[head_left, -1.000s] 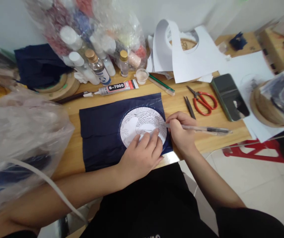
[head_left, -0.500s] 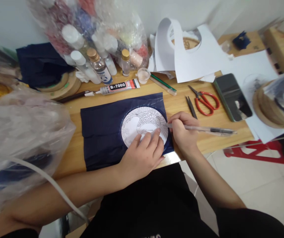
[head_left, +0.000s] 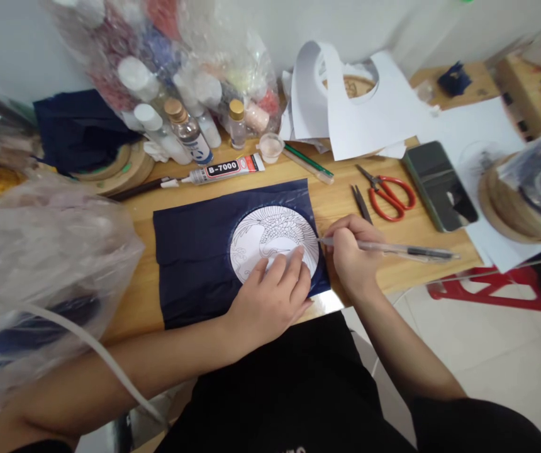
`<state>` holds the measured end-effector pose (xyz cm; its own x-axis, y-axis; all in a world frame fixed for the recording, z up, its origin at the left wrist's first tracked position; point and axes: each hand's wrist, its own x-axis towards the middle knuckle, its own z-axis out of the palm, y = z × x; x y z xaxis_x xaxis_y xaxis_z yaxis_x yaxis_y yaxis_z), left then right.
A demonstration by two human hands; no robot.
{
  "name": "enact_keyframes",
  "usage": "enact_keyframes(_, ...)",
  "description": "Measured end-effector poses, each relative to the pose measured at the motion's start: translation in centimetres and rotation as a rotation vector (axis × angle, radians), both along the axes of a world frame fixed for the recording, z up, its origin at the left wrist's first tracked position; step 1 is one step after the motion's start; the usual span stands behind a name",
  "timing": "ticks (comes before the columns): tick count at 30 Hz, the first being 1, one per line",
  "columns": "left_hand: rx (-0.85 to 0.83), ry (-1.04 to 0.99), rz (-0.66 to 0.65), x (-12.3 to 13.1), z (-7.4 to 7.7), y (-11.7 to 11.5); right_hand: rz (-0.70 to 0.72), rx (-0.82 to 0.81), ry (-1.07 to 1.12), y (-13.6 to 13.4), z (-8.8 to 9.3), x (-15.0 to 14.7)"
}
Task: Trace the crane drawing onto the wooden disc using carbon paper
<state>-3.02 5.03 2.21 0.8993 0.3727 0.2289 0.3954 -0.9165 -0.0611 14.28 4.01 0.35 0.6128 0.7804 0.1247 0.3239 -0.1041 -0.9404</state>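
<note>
A round white paper (head_left: 275, 229) printed with a line drawing of a bird lies on dark blue cloth (head_left: 195, 251). My left hand (head_left: 273, 289) rests on the lower part of the paper, fingers stretched out and pressing it flat. Part of the drawing is hidden under those fingers. My right hand (head_left: 355, 251) is closed round a clear pen (head_left: 402, 250), held low and nearly level. The pen's tip points left at the right edge of the paper circle; I cannot tell whether it touches.
Behind the cloth lie a B-7000 glue tube (head_left: 226, 168), small bottles (head_left: 188, 132) and a green pencil (head_left: 308, 159). Red-handled scissors (head_left: 392, 196), dark tweezers (head_left: 361, 204) and a phone (head_left: 440, 185) lie to the right. A plastic bag (head_left: 48, 251) sits at left.
My right hand and the pen have shifted slightly right, and the tip is a little lower along the circle's edge. My left hand stays on the paper.
</note>
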Motion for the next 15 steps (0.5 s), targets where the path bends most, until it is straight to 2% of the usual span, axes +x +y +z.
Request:
enact_keyframes(9, -0.01, 0.0, 0.002, -0.02, -0.04, -0.01, 0.052, -0.059, -0.043, 0.16, 0.13, 0.04)
enact_keyframes(15, -0.017, 0.002, 0.001, -0.03, -0.04, -0.02, 0.029, -0.06, -0.033, 0.12, 0.06, -0.06)
